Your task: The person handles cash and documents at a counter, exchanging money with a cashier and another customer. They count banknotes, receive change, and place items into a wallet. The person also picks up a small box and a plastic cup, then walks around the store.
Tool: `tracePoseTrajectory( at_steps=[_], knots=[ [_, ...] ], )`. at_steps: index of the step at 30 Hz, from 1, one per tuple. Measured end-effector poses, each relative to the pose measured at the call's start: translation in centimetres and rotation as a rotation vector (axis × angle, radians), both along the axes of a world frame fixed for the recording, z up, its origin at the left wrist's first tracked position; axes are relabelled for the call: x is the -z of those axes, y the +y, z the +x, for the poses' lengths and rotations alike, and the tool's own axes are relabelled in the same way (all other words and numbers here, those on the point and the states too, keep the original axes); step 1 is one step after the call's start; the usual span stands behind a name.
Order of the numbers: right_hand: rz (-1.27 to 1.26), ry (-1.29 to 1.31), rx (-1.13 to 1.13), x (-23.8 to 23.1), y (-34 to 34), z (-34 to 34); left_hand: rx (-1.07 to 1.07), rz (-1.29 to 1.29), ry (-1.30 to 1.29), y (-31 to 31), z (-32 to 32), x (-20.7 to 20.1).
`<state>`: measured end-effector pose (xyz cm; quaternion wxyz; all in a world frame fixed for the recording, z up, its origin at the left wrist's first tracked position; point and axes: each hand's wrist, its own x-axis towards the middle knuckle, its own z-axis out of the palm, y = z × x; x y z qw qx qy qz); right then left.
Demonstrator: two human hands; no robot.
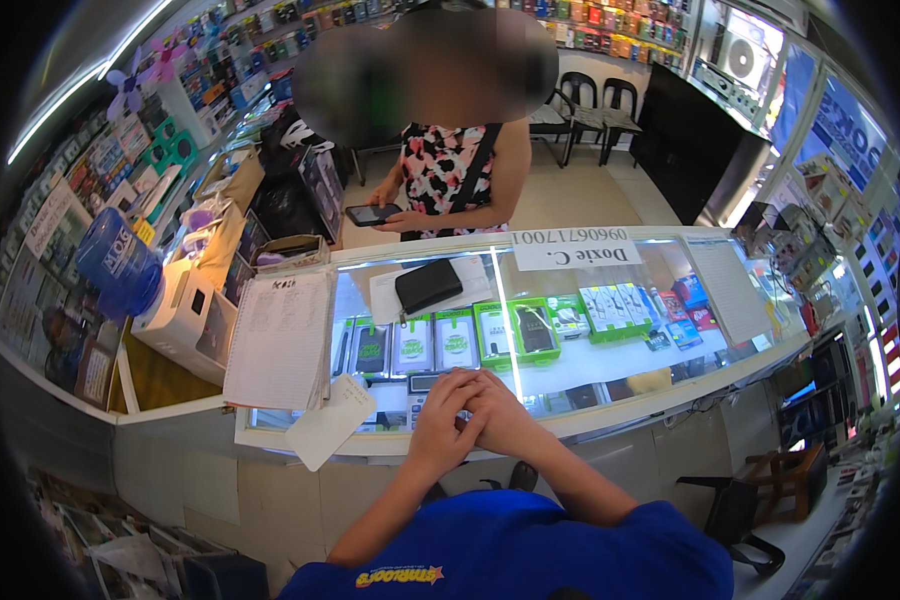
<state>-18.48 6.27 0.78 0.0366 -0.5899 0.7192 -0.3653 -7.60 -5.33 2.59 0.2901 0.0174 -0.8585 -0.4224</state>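
At the near edge of a glass-topped display counter point(610, 395), my left hand point(440, 418) and my right hand point(500, 412) are clasped together, closed, with their fingers laced. No object shows between them. A grey calculator point(417, 400) lies on the glass just beside my left hand, partly covered by it. Farther back, a black zip wallet point(429, 287) rests on white papers point(380, 292). To the left are an open spiral notebook point(275, 335) with handwriting and a loose white card point(330, 425) that overhangs the counter's edge.
Across the counter stands a person point(460, 180) holding a dark smartphone point(370, 215). Boxed phone accessories point(455, 343) fill the case under the glass. A blue water bottle point(120, 262) is at the left, another notebook point(728, 285) at the right. A black plastic chair point(730, 510) stands behind me on the right.
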Motion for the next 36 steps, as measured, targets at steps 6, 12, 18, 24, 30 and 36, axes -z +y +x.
tracePoseTrajectory(
  at_steps=[6, 12, 18, 24, 30, 36],
  knots=[
    [-0.015, -0.005, 0.007, 0.5, 0.1, 0.0, -0.003, 0.016, 0.009, 0.2, -0.1, -0.3],
    [-0.043, -0.039, 0.014, 1.0, 0.0, 0.0, 0.009, 0.032, -0.002, 0.2, -0.1, -0.2],
    [-0.04, -0.034, 0.004, 1.3, 0.2, -0.1, 0.011, 0.032, 0.006, 0.3, -0.2, -0.1],
    [-0.045, -0.018, 0.034, 1.6, 0.0, 0.0, 0.006, 0.017, 0.012, 0.3, -0.2, -0.1],
    [0.006, -0.022, 0.032, 1.3, -0.2, -0.1, 0.014, 0.021, 0.015, 0.2, -0.1, 0.0],
    [-0.006, 0.002, 0.021, 0.3, -0.3, 0.1, 0.023, 0.027, 0.022, -0.2, 0.1, 0.2]
  ],
)
